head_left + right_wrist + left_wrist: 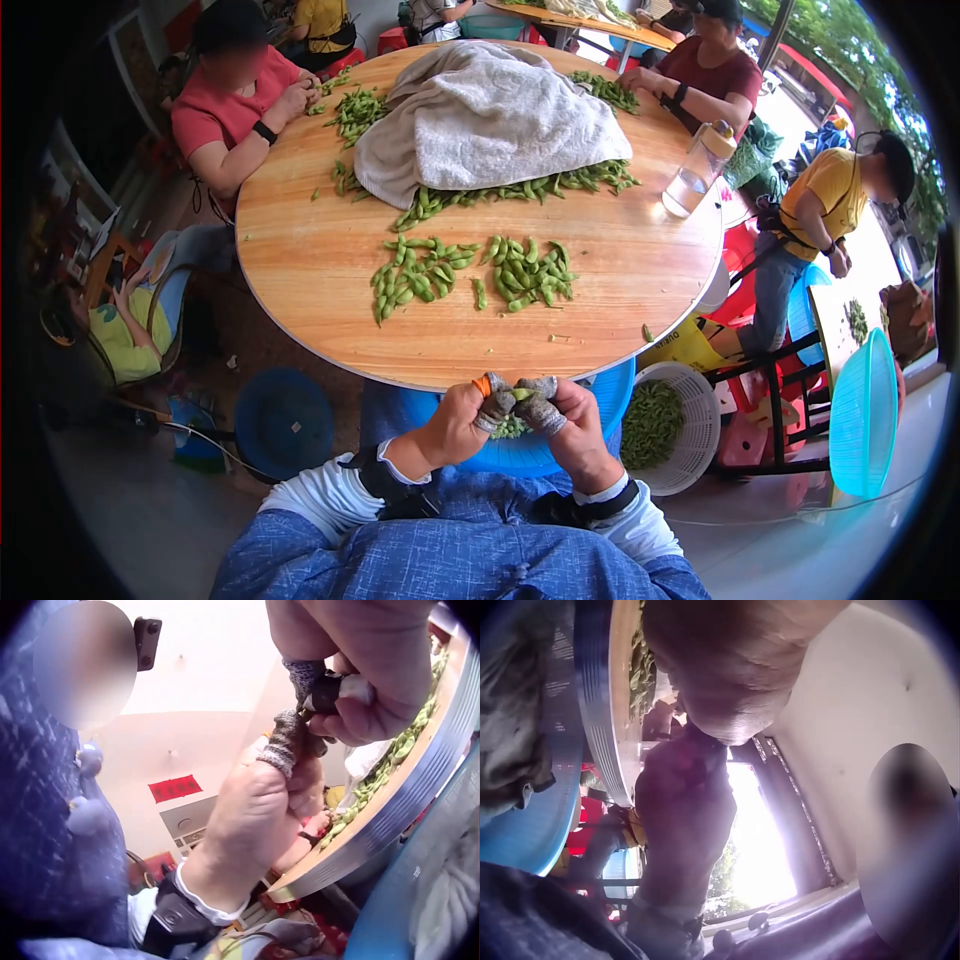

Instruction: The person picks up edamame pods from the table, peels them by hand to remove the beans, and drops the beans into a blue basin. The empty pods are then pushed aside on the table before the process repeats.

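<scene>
Over a blue basin (612, 400) at the table's near edge, my left hand (455, 425) and right hand (582, 430) meet fingertip to fingertip. Between them they pinch one green soybean pod (522, 394). Grey knitted covers wrap some fingers and thumbs of both hands, and the left also wears an orange band (482, 385). In the right wrist view the left hand (262, 802) and right hand (367, 667) touch at the covered tips, which mostly hide the pod. Pale green shelled beans (510, 428) lie in the basin under the hands.
Two piles of pods (425, 270) (530, 272) lie on the round wooden table (330, 310). A grey towel (500, 115) covers a larger heap behind. A water bottle (697, 172) stands at right. Beside my right side is a white basket (700, 430) of pods. Other people sit around.
</scene>
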Demonstrator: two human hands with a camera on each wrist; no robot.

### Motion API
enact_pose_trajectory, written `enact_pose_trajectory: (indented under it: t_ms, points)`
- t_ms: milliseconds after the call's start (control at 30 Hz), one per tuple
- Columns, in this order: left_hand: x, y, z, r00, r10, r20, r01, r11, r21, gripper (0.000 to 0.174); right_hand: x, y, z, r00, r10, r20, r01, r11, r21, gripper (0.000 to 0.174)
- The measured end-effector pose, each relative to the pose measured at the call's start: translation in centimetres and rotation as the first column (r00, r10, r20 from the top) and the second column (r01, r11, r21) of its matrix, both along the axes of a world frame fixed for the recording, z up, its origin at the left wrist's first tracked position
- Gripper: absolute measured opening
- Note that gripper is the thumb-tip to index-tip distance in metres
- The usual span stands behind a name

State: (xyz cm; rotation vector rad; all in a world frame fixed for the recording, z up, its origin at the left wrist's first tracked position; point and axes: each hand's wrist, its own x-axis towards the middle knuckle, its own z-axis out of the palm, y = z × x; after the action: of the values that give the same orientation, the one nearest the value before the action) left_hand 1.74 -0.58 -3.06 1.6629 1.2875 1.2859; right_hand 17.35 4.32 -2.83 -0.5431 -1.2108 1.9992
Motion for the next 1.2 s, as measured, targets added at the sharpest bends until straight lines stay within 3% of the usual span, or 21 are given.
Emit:
enact_pose_trajectory:
  t_ms: [100, 167, 233, 333, 400, 433, 500, 533, 600, 633, 733, 833, 967, 1067, 1200]
  points:
    - [0.7, 0.0, -1.2, 0.884, 0.022, 0.466, 0.098, 0.968, -0.231, 0.015, -0.1, 0.1, 0.2, 0.998, -0.050, 0.038, 0.045, 0.989, 0.140, 0.016]
    - [1.1, -0.1, -1.0, 0.755, 0.103, 0.648, 0.176, 0.919, -0.352, 0.018, 0.0, 0.5, 0.5, 0.987, -0.082, 0.136, 0.036, 0.950, 0.309, 0.014]
    - [1.1, -0.1, -0.6, 0.624, 0.172, 0.763, 0.268, 0.870, -0.415, 0.020, 0.3, 1.0, 0.7, 0.953, -0.142, 0.269, -0.021, 0.852, 0.522, 0.013]
    - [0.7, 0.0, -0.8, 0.450, 0.183, 0.874, 0.436, 0.809, -0.394, 0.023, 0.3, 1.8, 1.4, 0.938, -0.234, 0.255, -0.052, 0.634, 0.772, 0.013]
    - [0.1, 0.3, -1.5, 0.313, 0.137, 0.940, 0.583, 0.754, -0.304, 0.025, 0.6, 1.8, 1.3, 0.929, -0.209, 0.305, -0.084, 0.683, 0.725, 0.012]
    - [0.2, 0.4, -1.2, 0.436, 0.155, 0.886, 0.501, 0.776, -0.382, 0.024, 0.6, 1.7, 1.2, 0.924, -0.194, 0.329, -0.100, 0.707, 0.700, 0.012]
    - [0.6, 0.7, 0.0, 0.651, 0.203, 0.731, 0.308, 0.809, -0.500, 0.023, 0.5, 1.3, 0.9, 0.963, -0.070, 0.261, -0.032, 0.930, 0.366, 0.012]
    - [0.5, 0.8, 0.1, 0.731, 0.114, 0.672, 0.254, 0.870, -0.423, 0.019, 0.5, 1.3, 0.8, 0.978, -0.022, 0.207, -0.014, 0.985, 0.170, 0.012]
    - [-0.1, 0.9, 0.4, 0.866, -0.034, 0.498, 0.174, 0.956, -0.237, 0.018, 0.8, 1.3, 1.1, 0.970, -0.014, 0.244, -0.016, 0.992, 0.123, 0.012]
    - [-0.7, 1.0, 1.2, 0.974, -0.017, 0.226, 0.078, 0.961, -0.265, 0.022, 0.9, 1.2, 1.0, 0.966, -0.006, 0.260, -0.022, 0.994, 0.104, 0.011]
    - [-0.8, 1.6, 1.7, 0.923, -0.120, 0.366, 0.236, 0.927, -0.290, 0.021, 0.8, 1.1, 1.4, 0.964, 0.044, 0.263, -0.064, 0.995, 0.070, 0.011]
    - [-1.9, 2.4, 1.9, 0.912, -0.165, 0.376, 0.323, 0.853, -0.410, 0.020, 1.1, 1.3, 1.4, 0.959, 0.101, 0.264, -0.116, 0.992, 0.043, 0.013]
    - [-2.0, 2.5, 1.8, 0.905, -0.240, 0.351, 0.377, 0.835, -0.401, 0.018, 1.2, 1.4, 1.3, 0.940, 0.114, 0.322, -0.140, 0.988, 0.059, 0.009]
    - [-1.8, 2.4, 1.7, 0.920, -0.251, 0.300, 0.355, 0.857, -0.373, 0.015, 0.9, 0.8, 1.1, 0.911, -0.021, 0.412, -0.081, 0.970, 0.227, 0.005]
    - [-1.4, 2.0, 1.3, 0.961, -0.223, 0.166, 0.264, 0.921, -0.287, 0.010, 0.8, 0.3, 1.3, 0.826, -0.221, 0.518, -0.139, 0.811, 0.568, 0.008]
